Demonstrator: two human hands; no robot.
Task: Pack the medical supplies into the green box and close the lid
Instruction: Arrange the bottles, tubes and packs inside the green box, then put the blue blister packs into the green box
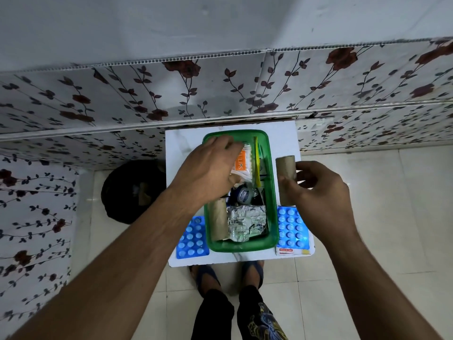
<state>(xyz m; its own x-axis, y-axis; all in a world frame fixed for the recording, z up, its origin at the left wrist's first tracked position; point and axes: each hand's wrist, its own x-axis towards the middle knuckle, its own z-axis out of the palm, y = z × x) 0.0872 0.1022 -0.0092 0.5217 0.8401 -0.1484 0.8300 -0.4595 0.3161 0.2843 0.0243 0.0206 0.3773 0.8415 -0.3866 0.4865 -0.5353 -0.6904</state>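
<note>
The green box (241,246) sits open in the middle of a small white counter (176,143), and everything else is placed against it. The left hand (208,168) reaches down into the far half of the box, its fingers curled around a clear packet of cotton swabs (245,159) with orange lettering, thumb at the packet's near end; the packet lies inside the box against its left side. Just right of the packet, still within the box, a thin yellow strip (256,163) stands on edge along the box's length. Nearer the person, at the middle of the box, lies a small round dark blue tin (244,194). In the near half of the box a brown bandage roll (219,220) lies along the left wall, with a crumpled silver foil pack (246,223) beside it on the right. The right hand (318,190) is outside the box, just beyond its right wall, pinching a second brown bandage roll (286,179) between thumb and fingertips so that it stands upright above the counter. Two blue tablet strips lie flat on the counter outside the box: one blister strip (192,239) touching the near left corner of the box, and another blue strip (291,228) beside the near right corner, below the right hand. No lid can be made out.
</note>
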